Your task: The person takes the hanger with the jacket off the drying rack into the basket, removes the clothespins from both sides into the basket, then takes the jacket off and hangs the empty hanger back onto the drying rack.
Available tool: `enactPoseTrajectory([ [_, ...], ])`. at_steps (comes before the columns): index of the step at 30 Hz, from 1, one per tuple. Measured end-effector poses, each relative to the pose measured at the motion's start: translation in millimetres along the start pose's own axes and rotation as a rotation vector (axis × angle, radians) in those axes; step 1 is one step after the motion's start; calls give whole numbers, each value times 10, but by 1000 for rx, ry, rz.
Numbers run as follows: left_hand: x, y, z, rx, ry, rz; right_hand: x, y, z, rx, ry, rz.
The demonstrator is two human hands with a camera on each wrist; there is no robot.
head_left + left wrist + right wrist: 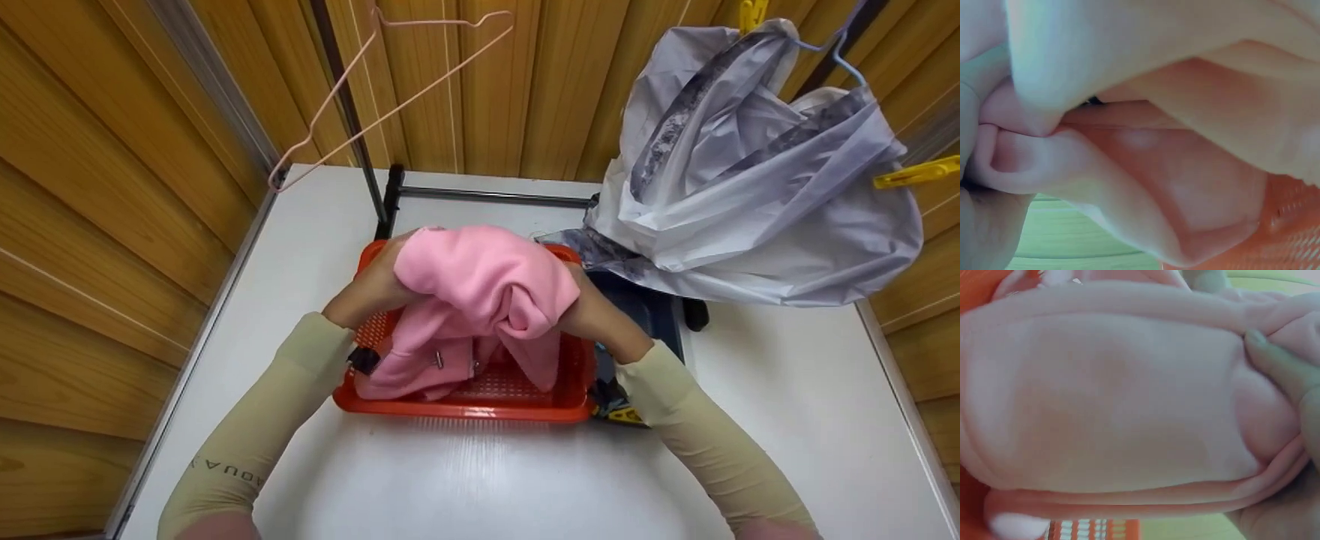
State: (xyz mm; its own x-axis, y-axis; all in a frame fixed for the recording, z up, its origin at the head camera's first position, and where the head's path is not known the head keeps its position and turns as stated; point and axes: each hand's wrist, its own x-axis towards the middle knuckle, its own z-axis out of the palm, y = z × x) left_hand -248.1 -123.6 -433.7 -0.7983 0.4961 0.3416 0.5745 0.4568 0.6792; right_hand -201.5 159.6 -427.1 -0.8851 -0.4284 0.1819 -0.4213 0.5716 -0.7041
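A pink fleece-like garment (487, 277) with a zip hangs bunched between both hands, its lower part lying in a red plastic basket (465, 409). At its upper left side the left hand (382, 279) grips the cloth; most of the fingers are hidden by folds. On the opposite side the right hand (600, 315) holds the garment too. The right wrist view shows that thumb (1275, 363) pressing the cloth against the fingers below. In the left wrist view, folds of the garment (1129, 185) fill most of the picture.
A pink wire hanger (420, 90) hangs at the upper left, from a dark rack (495, 196). Grey-white cloth (750, 202) hangs at the right, held by yellow clips (915, 172). Beside the red basket stands a dark blue container (660, 307). Wood-look panels (90, 262) enclose the white surface (465, 480).
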Motion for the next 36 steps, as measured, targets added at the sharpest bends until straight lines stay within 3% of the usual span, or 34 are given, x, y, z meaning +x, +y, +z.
enactPoseTrajectory([
  [2,29,-29,25,45,-49,37,4,79,21,-14,4,-31],
  [6,50,-73,61,138,-121,139,-4,185,52,37,-32,-14],
  [13,-35,-101,92,356,-215,257,7,240,11,93,-289,60],
  [16,-54,-91,115,395,-244,272,-12,180,-160,-44,-356,30],
  [20,-85,-97,147,413,-270,266,-66,13,-376,-228,-310,-68],
  [23,-128,-118,185,433,-290,260,-102,-168,-391,-212,-296,-118],
  [26,-173,-131,210,441,-304,245,-152,-332,-287,-209,-399,-126],
  [29,-216,-135,206,409,-326,183,-180,-417,-134,-288,-520,-129],
  [33,-251,-133,145,401,-383,132,-145,-446,40,-354,-584,-84],
  [36,-228,-67,49,444,-469,103,-100,-431,133,-362,-628,-61],
])
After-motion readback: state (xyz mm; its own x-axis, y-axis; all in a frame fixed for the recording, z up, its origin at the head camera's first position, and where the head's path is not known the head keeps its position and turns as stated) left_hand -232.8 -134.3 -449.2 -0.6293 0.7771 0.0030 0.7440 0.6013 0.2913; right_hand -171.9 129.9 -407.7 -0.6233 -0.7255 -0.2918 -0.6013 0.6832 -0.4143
